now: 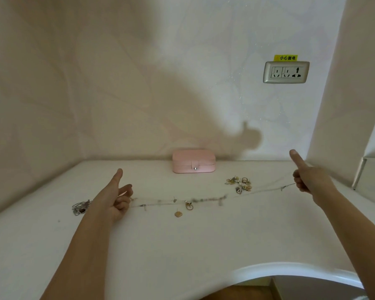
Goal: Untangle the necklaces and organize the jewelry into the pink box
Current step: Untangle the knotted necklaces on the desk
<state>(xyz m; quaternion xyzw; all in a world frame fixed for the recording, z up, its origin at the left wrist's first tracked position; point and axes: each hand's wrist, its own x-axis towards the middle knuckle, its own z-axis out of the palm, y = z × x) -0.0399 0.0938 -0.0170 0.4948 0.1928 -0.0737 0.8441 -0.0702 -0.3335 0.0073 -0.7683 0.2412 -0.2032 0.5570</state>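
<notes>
A thin necklace chain [206, 200] with small charms stretches across the white table between both hands. My left hand [117, 198] grips its left end, fingers curled and thumb raised. Its right end is pinched by my right hand [307, 180], lifted a little above the table, thumb up too. The pink box [194, 161] stands closed with its snap fastened against the back wall, behind the chain. A gold square earring [178, 214] and a gold ring-shaped piece [189, 205] lie under the chain's middle.
A pile of gold and silver rings and earrings [239, 184] lies right of the box. A silver chain heap [80, 207] sits left of my left wrist. A wall socket [286, 72] is at upper right. The table's curved front edge [290, 269] cuts in at lower right.
</notes>
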